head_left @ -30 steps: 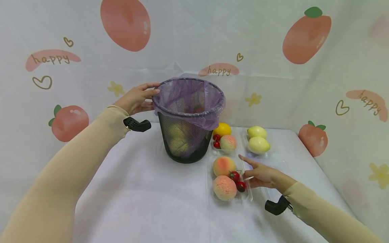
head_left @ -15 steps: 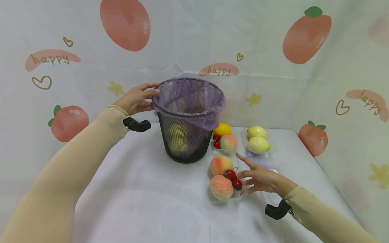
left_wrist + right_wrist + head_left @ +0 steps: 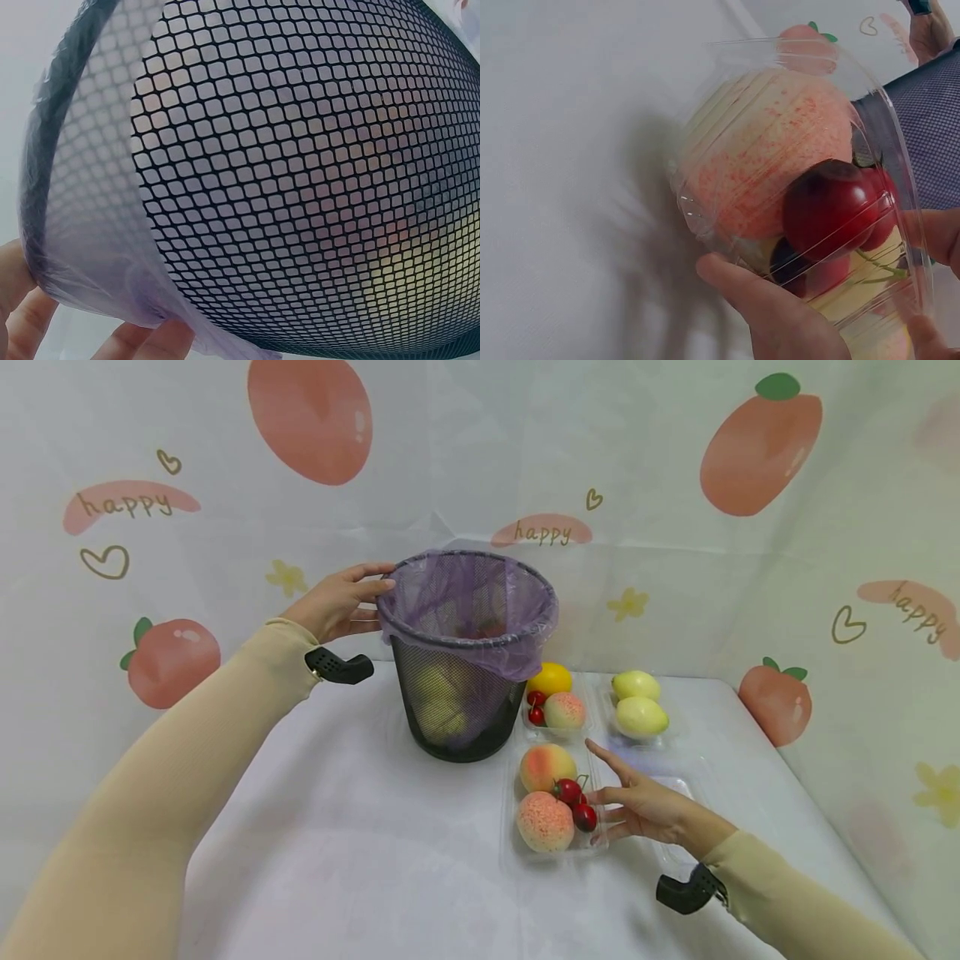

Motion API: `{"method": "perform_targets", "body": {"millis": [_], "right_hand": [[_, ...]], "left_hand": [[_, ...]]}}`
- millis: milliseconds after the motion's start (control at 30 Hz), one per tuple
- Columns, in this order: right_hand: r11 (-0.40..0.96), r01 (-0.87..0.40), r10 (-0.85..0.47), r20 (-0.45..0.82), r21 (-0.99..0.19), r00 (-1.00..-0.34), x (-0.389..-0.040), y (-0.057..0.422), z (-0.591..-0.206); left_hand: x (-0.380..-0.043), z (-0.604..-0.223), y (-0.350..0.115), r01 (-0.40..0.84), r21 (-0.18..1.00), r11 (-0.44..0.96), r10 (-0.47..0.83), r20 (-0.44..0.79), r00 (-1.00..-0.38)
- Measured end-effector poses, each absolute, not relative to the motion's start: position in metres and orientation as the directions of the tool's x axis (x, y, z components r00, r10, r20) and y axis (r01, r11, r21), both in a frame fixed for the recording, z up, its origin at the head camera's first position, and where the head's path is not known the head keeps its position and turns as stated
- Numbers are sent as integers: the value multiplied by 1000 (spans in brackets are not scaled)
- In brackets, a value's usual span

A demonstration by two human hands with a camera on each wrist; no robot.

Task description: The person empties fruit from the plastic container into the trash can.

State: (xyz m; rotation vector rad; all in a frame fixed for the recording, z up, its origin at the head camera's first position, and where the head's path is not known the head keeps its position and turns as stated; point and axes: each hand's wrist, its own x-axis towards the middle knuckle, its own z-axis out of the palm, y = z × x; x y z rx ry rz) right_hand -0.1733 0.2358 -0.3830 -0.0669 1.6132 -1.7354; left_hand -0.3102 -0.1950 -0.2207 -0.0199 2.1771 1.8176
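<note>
My left hand (image 3: 337,602) holds the rim of a black mesh wastebasket (image 3: 420,697), lined with a purple bag (image 3: 531,662). Its fingertips show at the rim in the left wrist view. Yellowish and reddish shapes inside are blurred by mesh and liner. My right hand (image 3: 651,806), fingers spread, touches the right side of a clear plastic box (image 3: 600,852). Within it lie a smooth peach (image 3: 547,766), a speckled peach (image 3: 545,822) and several dark red cherries (image 3: 584,817). In the right wrist view, thumb (image 3: 761,300) and fingers (image 3: 934,232) stand on different sides of the box.
Behind the near box, a second clear box holds an orange-yellow fruit (image 3: 551,679), a peach (image 3: 564,711) and cherries (image 3: 536,716). Two lemons (image 3: 641,717) lie in another box at right. A clear container (image 3: 678,785) is partly behind my right hand. A printed cloth hangs behind.
The near fruit box has slid slightly left, with its cherries shifting a little. My right hand has moved left with it, its fingers more spread. My left hand has stayed on the rim.
</note>
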Motion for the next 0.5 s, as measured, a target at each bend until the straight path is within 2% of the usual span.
{"method": "perform_targets", "body": {"millis": [233,500], "right_hand": [[57,457,-567,-405,-888,-717,-171,239,-377],[-15,421,-555,-343,-907,-758,-169,248,-361]], "left_hand": [[-311,-221,-194,-204,959,197,179,-239,-954],[-310,-221,-195,-196,962,192,188,-232,-954]]}}
